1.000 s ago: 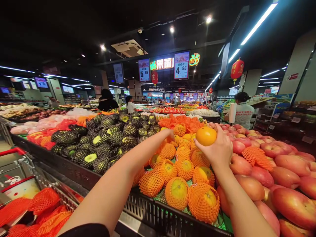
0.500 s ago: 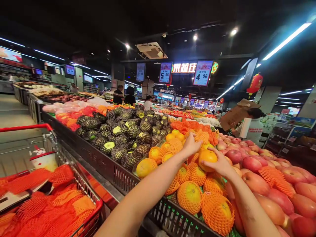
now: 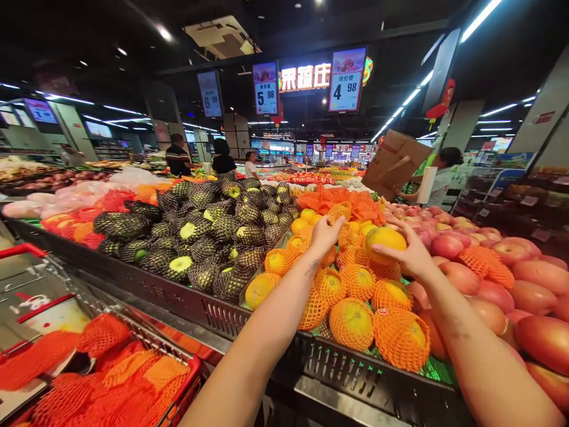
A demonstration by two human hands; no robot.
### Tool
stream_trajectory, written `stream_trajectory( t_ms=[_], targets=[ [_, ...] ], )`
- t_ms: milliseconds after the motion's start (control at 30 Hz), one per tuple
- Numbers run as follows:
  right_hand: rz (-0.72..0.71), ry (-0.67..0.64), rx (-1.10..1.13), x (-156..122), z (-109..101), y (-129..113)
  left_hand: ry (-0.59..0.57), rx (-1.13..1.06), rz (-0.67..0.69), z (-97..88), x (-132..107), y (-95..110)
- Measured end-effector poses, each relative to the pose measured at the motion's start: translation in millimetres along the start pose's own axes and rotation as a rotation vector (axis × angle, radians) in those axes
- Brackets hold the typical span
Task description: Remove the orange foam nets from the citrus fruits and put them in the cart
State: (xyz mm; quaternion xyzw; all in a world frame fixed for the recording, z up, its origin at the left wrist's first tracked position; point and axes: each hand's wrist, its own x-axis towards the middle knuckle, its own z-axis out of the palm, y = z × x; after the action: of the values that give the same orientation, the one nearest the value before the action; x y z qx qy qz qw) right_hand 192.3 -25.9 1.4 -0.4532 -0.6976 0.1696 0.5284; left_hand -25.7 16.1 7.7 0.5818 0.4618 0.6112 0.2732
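Note:
My right hand (image 3: 411, 256) is closed round a bare orange (image 3: 384, 239), holding it just above the pile. My left hand (image 3: 326, 235) reaches over the same pile with its fingers closed on an orange foam net (image 3: 340, 212) at the back of the heap. Below both hands lie several oranges in orange foam nets (image 3: 355, 314) inside a black slotted crate (image 3: 355, 370). A few bare oranges (image 3: 260, 289) lie at the pile's left edge.
Red apples (image 3: 502, 296) fill the bin to the right, dark-netted green fruit (image 3: 208, 237) the bin to the left. A red shopping cart (image 3: 102, 356) with loose orange nets stands at lower left. A person carrying a cardboard box (image 3: 395, 161) stands behind the apples; other shoppers stand farther back.
My right hand has kept the bare orange and lifted it slightly off the pile. My left hand has stayed at the nets behind it. The person with the box has raised it.

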Motion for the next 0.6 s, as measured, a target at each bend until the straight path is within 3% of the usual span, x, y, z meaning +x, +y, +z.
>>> stream_trajectory(
  t_ms=[200,400,600],
  targets=[
    [0.109,-0.145,-0.075,-2,1,6,-0.089,0.014,-0.064,3.4,1,-5],
    [0.012,-0.334,0.010,0,-14,9,-0.106,-0.084,-0.036,5.9,-5,2],
    [0.029,-0.354,-0.075,-1,-7,11,-0.132,-0.296,-0.049,5.4,-10,9]
  ],
)
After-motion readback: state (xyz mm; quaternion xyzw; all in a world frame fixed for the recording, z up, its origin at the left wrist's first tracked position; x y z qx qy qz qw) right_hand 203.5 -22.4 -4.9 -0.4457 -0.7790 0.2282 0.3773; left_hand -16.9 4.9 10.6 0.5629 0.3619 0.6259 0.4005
